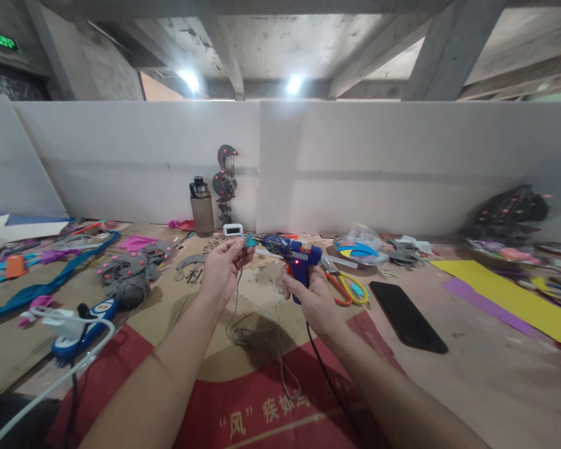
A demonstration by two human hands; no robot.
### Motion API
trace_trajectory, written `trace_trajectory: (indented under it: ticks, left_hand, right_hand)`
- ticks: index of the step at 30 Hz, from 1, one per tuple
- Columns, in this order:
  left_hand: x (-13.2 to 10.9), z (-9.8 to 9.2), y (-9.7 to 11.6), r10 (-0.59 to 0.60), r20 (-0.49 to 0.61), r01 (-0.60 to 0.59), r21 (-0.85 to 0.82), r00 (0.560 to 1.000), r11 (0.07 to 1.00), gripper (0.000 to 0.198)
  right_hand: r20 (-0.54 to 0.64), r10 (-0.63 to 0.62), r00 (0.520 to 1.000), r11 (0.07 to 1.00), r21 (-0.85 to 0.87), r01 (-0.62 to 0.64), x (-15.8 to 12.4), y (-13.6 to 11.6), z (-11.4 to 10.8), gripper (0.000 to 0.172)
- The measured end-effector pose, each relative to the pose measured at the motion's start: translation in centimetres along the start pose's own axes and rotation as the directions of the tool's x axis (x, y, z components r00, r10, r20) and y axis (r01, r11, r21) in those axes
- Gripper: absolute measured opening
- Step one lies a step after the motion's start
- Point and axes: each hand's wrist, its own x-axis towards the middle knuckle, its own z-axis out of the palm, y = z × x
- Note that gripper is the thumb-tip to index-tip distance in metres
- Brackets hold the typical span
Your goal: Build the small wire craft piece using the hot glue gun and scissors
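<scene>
With the glue gun [303,252] as the clock's hub, the right hand [315,296] sits just below, fingers closed round the smooth blue plastic handle. A small red light glows on its side, and a thin black cable [325,365] drops toward 5 o'clock. The nozzle points to 9 o'clock, at a small teal piece [249,241] pinched between the left hand's [223,268] thumb and fingertips; whether the two touch is too fine to tell.

A slack grey string [247,337] hangs below the left hand and lies in loose loops at 7 o'clock, over tan cardboard with a glossy red, lettered area [262,418] at 6. Scissors [358,290] with rounded orange and yellow handles lie at 4, near the flat black phone [406,317]. A yellow sheet [505,296] overlaps a purple one [489,307] well off at 3.

At 10, a string of curved dark-grey shapes [225,181] with pink dots hangs against the pale panel [355,168], beside a translucent brown bottle [202,212]. A rounded blue-and-white power strip [86,330] lies between 8 and 9.
</scene>
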Motion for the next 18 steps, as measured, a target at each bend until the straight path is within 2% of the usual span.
trace_trajectory:
  ticks: [6, 18]
  left_hand:
    - [0.00, 0.03, 0.04, -0.015, -0.018, 0.014, -0.014, 1.000, 1.000, 0.016]
    - [-0.09, 0.22, -0.06, -0.037, 0.029, 0.036, 0.028, 0.999, 0.999, 0.020]
  right_hand:
    - [0.015, -0.002, 1.000, 1.000, 0.008, 0.001, 0.32, 0.03, -0.29, 0.020]
    - [0.041, 0.011, 0.999, 0.997, -0.073, -0.008, 0.29, 0.89, -0.35, 0.021]
